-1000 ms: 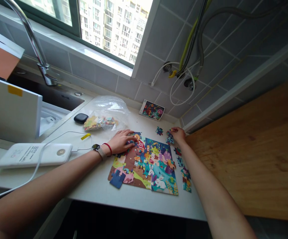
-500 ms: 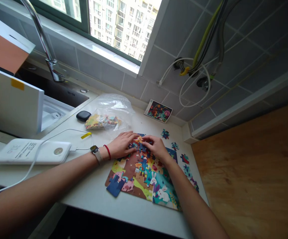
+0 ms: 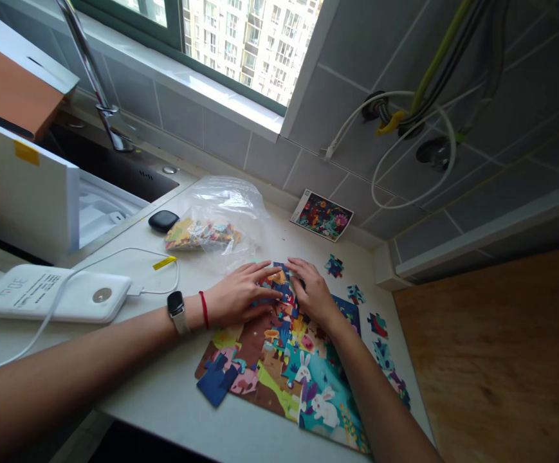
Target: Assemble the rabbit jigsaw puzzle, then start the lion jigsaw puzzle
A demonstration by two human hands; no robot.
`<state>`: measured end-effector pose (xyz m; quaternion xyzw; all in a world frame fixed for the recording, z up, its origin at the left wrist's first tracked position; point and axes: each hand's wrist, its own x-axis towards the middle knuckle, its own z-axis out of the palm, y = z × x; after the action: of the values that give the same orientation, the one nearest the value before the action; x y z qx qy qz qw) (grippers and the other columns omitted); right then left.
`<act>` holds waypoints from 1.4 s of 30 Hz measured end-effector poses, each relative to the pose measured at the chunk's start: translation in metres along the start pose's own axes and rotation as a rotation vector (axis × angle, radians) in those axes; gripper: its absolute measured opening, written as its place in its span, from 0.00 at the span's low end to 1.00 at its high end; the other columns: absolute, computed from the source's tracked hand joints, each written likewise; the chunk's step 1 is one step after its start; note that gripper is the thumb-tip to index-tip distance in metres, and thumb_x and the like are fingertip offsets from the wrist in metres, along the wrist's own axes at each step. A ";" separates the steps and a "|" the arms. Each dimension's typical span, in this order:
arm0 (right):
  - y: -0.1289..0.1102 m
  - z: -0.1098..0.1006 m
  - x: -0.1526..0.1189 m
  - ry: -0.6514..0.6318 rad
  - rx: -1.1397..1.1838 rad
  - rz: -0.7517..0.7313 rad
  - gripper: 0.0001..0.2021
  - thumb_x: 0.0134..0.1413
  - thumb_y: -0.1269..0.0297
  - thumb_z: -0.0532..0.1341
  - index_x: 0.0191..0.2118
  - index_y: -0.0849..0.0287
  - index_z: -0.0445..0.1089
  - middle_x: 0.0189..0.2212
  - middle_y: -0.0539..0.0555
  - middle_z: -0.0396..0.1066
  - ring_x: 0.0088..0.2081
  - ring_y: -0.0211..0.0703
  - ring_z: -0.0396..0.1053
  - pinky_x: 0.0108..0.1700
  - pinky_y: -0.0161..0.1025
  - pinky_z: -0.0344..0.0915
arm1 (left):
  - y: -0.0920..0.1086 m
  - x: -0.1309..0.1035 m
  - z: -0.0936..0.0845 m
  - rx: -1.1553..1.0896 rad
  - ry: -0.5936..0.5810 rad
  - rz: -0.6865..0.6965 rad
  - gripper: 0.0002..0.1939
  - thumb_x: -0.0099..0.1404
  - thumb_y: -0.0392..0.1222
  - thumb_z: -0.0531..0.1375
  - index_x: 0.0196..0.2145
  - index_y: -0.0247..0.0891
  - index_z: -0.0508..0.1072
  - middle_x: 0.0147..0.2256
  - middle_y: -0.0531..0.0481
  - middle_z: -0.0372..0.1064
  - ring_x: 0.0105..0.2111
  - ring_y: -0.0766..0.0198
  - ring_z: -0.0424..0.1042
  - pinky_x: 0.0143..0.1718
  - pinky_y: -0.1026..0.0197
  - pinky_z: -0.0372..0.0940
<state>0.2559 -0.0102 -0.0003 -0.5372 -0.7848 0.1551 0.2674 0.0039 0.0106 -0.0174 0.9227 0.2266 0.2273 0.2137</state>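
Note:
A colourful jigsaw puzzle [image 3: 269,366] lies partly joined on the white counter. My left hand [image 3: 240,296] rests flat over its upper left part, fingers spread and pointing right. Facing it, my right hand [image 3: 312,292] touches the puzzle's top edge with fingers slightly curved and apart. No piece shows in either hand. Between the hands, an orange and blue part of the picture is visible. A dark blue piece [image 3: 217,379] overlaps the lower left corner. Several loose pieces, one of them a red and teal piece [image 3: 377,325], lie to the right.
A clear plastic bag [image 3: 231,199] with more pieces sits behind my left hand, near a black case [image 3: 163,221]. A picture card [image 3: 321,215] leans at the wall. At left are a white power bank [image 3: 52,294] with cable, a sink [image 3: 115,167] and a box [image 3: 23,173].
My left hand has moved slightly right and its fingers are spread wider. My right hand's fingers have opened from a pinch over the puzzle. The camera view has shifted a little.

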 end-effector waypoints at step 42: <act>0.009 0.009 0.011 0.132 0.143 0.089 0.09 0.64 0.70 0.63 0.43 0.55 0.81 0.48 0.57 0.82 0.53 0.50 0.74 0.60 0.49 0.67 | 0.019 0.002 -0.009 0.080 -0.162 0.038 0.25 0.77 0.54 0.56 0.67 0.46 0.65 0.70 0.45 0.60 0.71 0.44 0.56 0.67 0.37 0.60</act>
<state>0.2548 0.0033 -0.0094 -0.5603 -0.7276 0.1867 0.3490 0.0072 -0.0016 -0.0004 0.9500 0.2001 0.1464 0.1898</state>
